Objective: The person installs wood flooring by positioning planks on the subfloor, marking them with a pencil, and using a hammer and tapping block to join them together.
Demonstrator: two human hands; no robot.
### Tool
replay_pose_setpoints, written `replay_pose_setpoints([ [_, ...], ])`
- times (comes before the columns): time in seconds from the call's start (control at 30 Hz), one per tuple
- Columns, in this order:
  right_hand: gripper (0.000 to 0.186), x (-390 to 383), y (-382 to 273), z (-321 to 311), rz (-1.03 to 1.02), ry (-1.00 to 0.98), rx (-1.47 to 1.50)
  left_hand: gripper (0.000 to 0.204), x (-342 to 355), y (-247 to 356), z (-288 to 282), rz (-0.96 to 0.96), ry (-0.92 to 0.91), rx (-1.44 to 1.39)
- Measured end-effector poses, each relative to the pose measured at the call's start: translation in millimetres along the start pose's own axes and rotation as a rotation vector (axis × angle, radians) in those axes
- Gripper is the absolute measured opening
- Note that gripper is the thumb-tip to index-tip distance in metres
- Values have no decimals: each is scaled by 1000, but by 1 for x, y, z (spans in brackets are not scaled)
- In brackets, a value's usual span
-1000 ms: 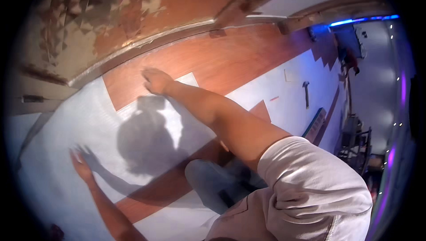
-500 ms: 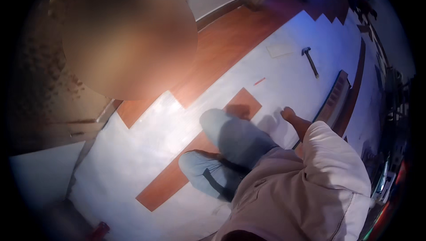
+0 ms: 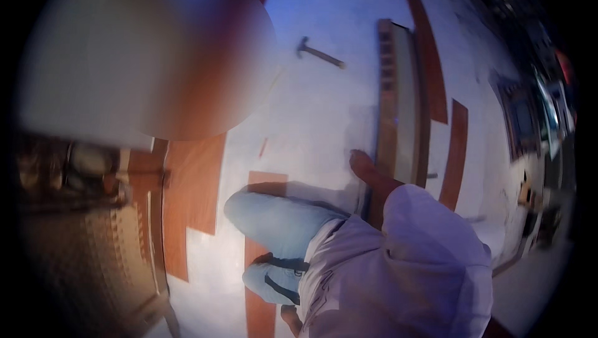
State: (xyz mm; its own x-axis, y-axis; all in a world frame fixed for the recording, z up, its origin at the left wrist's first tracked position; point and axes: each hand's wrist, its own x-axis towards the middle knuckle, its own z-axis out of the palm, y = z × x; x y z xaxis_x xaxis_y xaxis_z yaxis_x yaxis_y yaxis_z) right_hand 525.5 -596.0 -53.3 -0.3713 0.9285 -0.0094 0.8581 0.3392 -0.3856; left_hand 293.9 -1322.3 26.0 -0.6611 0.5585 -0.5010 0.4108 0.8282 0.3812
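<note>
My right hand hangs beside a long, narrow pack of planks, its fingers loosely apart and nothing seen in them. The pack lies lengthwise on the pale floor sheet. At the bottom, beside my knee, part of my left hand seems to show; its fingers are hidden. A reddish-brown floor plank lies under my bent knees, partly covered by my legs. Farther off, a claw hammer rests on the sheet. A thin red pencil lies between the hammer and my knees.
Laid reddish-brown flooring has a stepped edge at the left. Loose planks lie right of the pack. A woven-looking brown surface stands at the lower left. Clutter lines the far right. A blurred round patch hides the upper left.
My view has swung to the right, so the hammer, pencil and pack appear farther left. My right hand is now closer to the pack. Part of my left hand seems to have come into view.
</note>
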Motion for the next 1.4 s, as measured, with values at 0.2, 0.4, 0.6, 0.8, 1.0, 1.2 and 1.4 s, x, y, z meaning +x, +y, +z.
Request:
replay_pose_setpoints([
  [0.2, 19, -102, 229, -99, 839, 276, -519, 26, 29, 14, -19, 228, -294, -15],
  [0.4, 17, -171, 205, -56, 1348, -56, 1459, 32, 117, 65, -130, -209, -210, -96],
  [0.6, 34, -153, 94, -30, 1319, -292, 938, 40, 113, 139, -220, -129, -43, -132],
  [0.8, 60, -177, 163, -20, 1077, -703, -243, 41, 103, 189, -204, -231, -69, -320],
  [1.0, 62, -189, 165, -12, 1150, -724, -120, 36, 71, 156, -194, -267, 56, -225],
  [1.2, 65, -164, 161, -36, 1423, -557, -13, 39, 63, 176, -200, -278, -1, -333],
  [1.4, 68, -156, 151, -45, 1566, -465, 11, 35, 58, 124, -188, -241, -30, -174],
])
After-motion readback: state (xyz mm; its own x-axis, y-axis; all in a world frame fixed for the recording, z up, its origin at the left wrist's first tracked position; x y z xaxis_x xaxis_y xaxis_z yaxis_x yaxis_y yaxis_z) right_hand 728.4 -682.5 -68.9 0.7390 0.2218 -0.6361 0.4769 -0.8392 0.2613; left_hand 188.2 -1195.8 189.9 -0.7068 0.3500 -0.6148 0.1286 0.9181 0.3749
